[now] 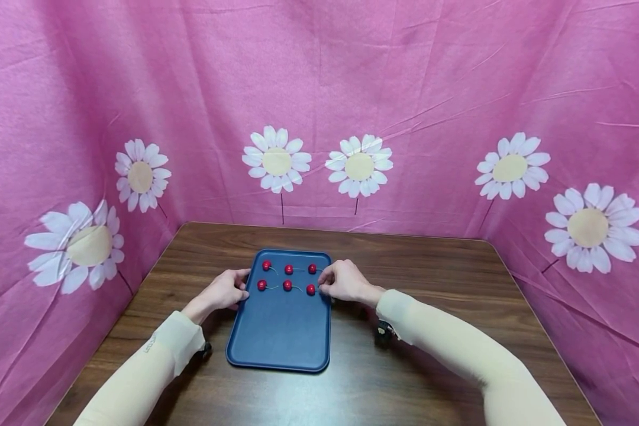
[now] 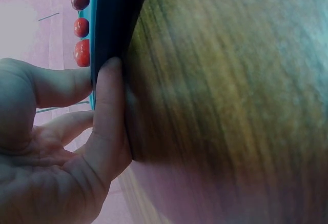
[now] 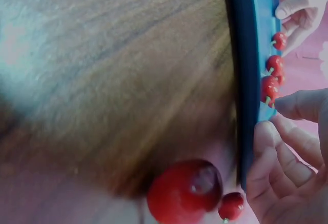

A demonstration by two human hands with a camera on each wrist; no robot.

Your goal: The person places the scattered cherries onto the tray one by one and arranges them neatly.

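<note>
A blue rectangular tray [image 1: 279,337] lies on the table with several red cherries on its far half, in two rows of three, green stems pointing right. My left hand [image 1: 226,289] grips the tray's left rim; the left wrist view shows its thumb and fingers [image 2: 108,98] on either side. At the right rim, my right hand [image 1: 346,281] pinches the stem of the near-row right cherry [image 1: 311,290]. Two more cherries, a large one [image 3: 182,193] and a smaller one [image 3: 231,206], appear low beside that hand in the right wrist view, hidden from the head view.
The brown wood-grain table [image 1: 420,260] carries the tray left of its middle. Pink fabric [image 1: 319,71] with white daisies hangs along the table's far edge and both sides. Dark wrist straps show at both cuffs.
</note>
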